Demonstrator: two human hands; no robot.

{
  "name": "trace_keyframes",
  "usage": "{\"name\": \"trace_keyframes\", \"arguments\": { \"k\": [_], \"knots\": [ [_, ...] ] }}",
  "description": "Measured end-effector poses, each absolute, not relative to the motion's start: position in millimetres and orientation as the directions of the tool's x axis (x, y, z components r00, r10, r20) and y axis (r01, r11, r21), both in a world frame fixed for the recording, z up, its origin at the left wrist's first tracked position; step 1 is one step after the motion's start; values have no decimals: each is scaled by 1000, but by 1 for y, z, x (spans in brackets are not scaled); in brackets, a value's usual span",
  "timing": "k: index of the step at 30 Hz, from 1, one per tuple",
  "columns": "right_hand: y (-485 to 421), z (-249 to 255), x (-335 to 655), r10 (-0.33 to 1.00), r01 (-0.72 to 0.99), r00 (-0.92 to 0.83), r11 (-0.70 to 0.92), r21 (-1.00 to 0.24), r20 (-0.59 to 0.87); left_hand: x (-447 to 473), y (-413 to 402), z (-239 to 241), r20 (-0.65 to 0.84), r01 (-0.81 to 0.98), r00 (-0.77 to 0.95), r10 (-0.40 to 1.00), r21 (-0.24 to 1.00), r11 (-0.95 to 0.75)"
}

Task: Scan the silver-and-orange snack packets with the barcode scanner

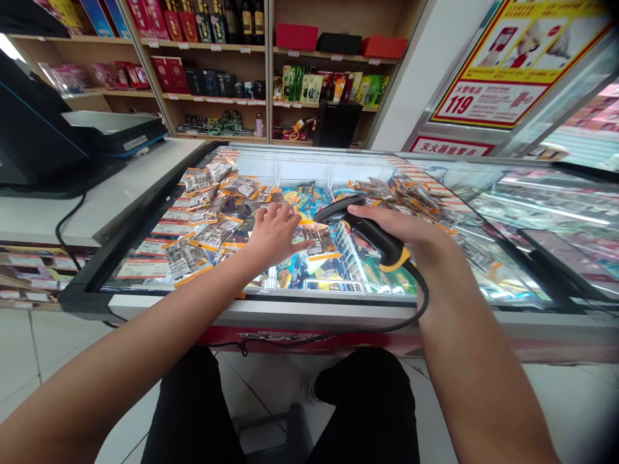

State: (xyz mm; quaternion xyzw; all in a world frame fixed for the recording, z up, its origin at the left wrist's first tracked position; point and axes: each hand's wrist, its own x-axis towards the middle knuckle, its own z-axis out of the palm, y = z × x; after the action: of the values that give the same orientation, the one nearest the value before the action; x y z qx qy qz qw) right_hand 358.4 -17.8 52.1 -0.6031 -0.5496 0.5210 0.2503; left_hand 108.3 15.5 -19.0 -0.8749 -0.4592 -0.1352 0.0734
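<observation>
My right hand (391,222) is wrapped round the handle of a black and yellow barcode scanner (372,235), its head tilted to the left. A black cable (425,296) runs from the handle's end. Just left of the scanner head, my left hand (278,232) has its fingers apart and thumb out, over the chest freezer's glass lid; nothing shows in it. Beneath the scanner head lies a small clear packet with orange edges (319,240). Similar packets (207,219) are heaped to the left of my left hand, and another heap of packets (411,193) lies beyond my right hand.
Under the glass lid of the chest freezer (271,303), bags and wire baskets (351,258) show. Price labels (145,267) line its left side. At left stands a counter (140,174) with a dark machine. Shelves of goods (207,71) rise behind.
</observation>
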Motion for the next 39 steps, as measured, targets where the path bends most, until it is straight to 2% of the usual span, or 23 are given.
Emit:
{"name": "trace_keyframes", "arguments": {
  "k": [5, 16, 22, 27, 31, 34, 36, 39],
  "knots": [
    [-16, 48, 366, 930, 423, -211, -192, -886, -302, 109, 15, -19, 314, 824, 545, 777, -31, -566],
    [-21, 53, 371, 935, 364, -230, -175, -915, -270, 109, 16, -19, 318, 829, 535, 782, -18, -559],
    [-27, 54, 372, 955, 374, -123, -206, -904, -269, 109, 17, -21, 330, 824, 539, 776, -15, -566],
    [-20, 51, 365, 962, 454, -194, -86, -887, -193, 108, 17, -20, 314, 805, 560, 766, 10, -593],
    [-13, 37, 344, 964, 271, -253, -14, -962, -85, 104, 20, -16, 310, 775, 587, 748, 55, -630],
    [-8, 25, 328, 928, 145, -338, -112, -983, -156, 97, 25, -14, 337, 801, 555, 761, 29, -597],
    [-4, 18, 324, 908, 153, -359, -171, -973, -216, 92, 28, -13, 356, 825, 534, 767, -21, -564],
    [6, 12, 328, 940, 233, -266, -153, -960, -214, 84, 30, -12, 391, 869, 474, 789, -66, -490]
  ]
}}
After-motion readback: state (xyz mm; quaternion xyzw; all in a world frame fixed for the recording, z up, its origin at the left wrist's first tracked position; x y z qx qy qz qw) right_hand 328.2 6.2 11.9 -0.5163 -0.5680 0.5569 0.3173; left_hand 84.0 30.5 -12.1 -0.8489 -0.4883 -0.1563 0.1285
